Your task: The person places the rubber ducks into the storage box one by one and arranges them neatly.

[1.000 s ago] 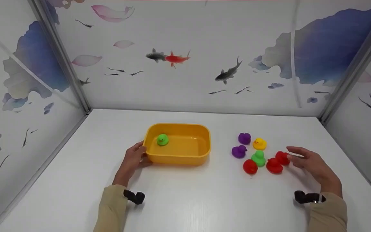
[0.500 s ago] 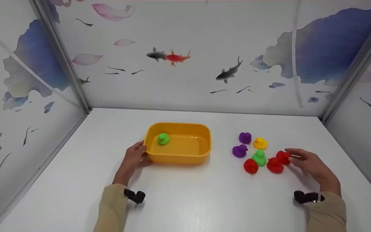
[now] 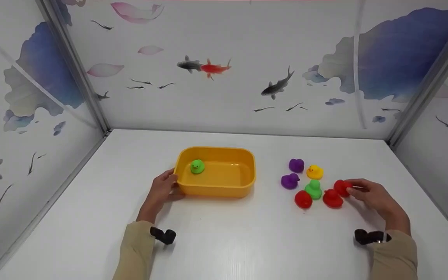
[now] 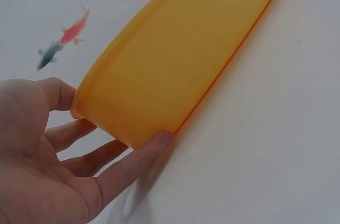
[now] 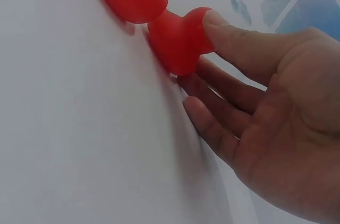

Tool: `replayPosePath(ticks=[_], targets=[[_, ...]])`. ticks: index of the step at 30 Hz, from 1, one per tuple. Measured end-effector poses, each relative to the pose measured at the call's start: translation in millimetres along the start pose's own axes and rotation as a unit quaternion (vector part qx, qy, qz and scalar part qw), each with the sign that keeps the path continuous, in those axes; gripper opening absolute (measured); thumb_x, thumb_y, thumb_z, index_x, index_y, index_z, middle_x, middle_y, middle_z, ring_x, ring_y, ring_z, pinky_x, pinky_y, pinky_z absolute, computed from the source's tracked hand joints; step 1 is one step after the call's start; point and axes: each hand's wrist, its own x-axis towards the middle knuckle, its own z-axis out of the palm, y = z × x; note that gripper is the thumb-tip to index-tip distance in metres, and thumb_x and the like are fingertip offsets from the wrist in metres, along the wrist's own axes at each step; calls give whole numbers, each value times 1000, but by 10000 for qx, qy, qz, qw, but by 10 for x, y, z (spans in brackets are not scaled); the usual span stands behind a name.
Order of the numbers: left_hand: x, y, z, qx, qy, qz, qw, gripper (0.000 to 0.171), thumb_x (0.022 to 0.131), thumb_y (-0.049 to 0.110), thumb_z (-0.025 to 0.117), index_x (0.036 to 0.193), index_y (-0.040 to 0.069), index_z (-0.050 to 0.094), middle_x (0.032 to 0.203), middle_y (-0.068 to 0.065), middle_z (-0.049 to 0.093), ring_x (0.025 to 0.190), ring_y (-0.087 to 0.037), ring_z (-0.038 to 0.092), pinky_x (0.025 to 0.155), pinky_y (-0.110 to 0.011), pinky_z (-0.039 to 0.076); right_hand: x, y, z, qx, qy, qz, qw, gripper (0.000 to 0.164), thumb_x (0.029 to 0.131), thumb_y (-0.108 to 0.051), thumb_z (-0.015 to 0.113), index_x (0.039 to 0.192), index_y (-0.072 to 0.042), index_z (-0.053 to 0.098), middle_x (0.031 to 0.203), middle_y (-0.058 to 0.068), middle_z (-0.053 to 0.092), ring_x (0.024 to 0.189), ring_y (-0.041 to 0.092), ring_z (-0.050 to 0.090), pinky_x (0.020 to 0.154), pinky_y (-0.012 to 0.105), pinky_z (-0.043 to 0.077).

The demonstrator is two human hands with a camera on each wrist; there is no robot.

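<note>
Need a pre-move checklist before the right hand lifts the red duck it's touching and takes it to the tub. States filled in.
1. Left hand on the yellow-orange tub: ok, at its left end.
2. Room in tub: ok, one green duck at left, bare floor to its right.
3. Right hand on the rightmost red duck: ok, thumb touches it.
4. Grip firm: cannot tell.
5. Clear of the neighboring red duck: cannot tell, they overlap in view.
6. Straight tabletop path to tub: not ok, the other green duck and nearer purple duck stand between.
</note>
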Motion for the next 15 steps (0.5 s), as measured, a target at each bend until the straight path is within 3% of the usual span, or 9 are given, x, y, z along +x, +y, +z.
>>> replayPosePath(ticks=[4, 9, 15], targets=[[6, 1, 3, -26, -14, 42, 10000, 51, 103, 29, 46, 154, 20, 41, 138, -14, 59, 106, -23, 64, 88, -33, 62, 25, -12, 0, 107, 72, 174, 9998, 83, 94, -62, 55, 152, -6, 37, 152, 27, 38, 130, 43, 45, 109, 62, 40], [5, 9, 2, -6, 12, -12, 10000, 52, 103, 28, 45, 154, 19, 40, 141, -13, 57, 111, -24, 62, 89, -33, 61, 26, -46, 29, 384, 105, 370, 9985, 85, 89, -67, 58, 150, -11, 39, 152, 22, 39, 132, 41, 43, 110, 64, 36], [1, 10, 0, 20, 47, -21, 10000, 53, 102, 28, 45, 154, 19, 40, 142, -13, 57, 112, -24, 63, 90, -33, 61, -10, -149, 24, 615, 246, 194, 9976, 80, 90, -63, 61, 147, -11, 41, 152, 21, 40, 133, 39, 42, 112, 63, 37]])
